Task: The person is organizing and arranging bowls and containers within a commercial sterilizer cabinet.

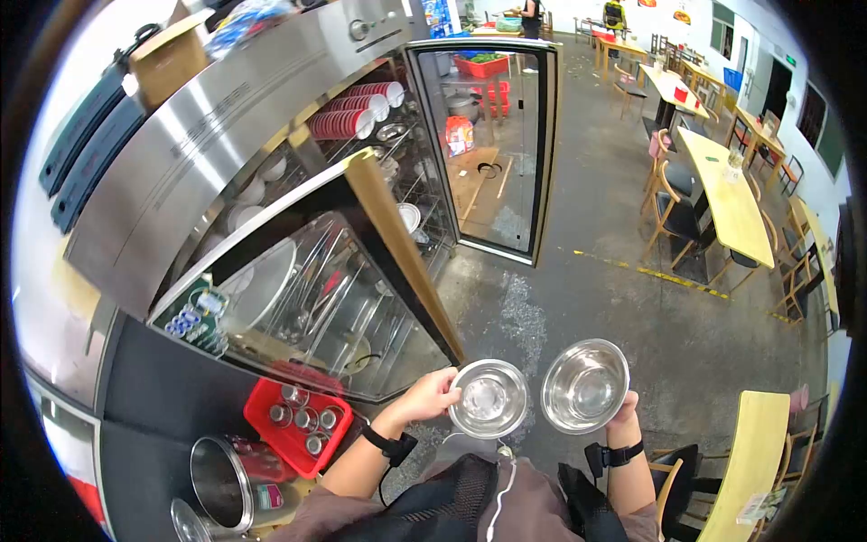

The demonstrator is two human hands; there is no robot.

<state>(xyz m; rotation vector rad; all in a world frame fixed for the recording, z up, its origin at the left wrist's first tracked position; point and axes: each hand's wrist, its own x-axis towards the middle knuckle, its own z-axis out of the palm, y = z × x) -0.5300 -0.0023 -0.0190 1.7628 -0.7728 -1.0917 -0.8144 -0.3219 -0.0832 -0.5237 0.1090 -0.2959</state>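
Note:
My left hand [432, 394] is closed on the rim of a smaller stainless steel bowl [489, 398], held out in front of my body. A slightly larger steel bowl [585, 387] is in my right hand [624, 412], gripped at its lower right edge. Both bowls face up toward me, and I see nothing in them. They are close side by side but apart. The fingers of my right hand are partly hidden behind its bowl. Left of my left hand stands the open glass door [316, 298] of a steel dish cabinet [244, 126].
Stacked red-and-white bowls [348, 122] lie on the cabinet's racks. Its second glass door [488, 154] also stands open. A red basket [307, 456] of glasses and a steel pot [221, 483] are at lower left. Tables [722, 194] and chairs line the right; people are far back.

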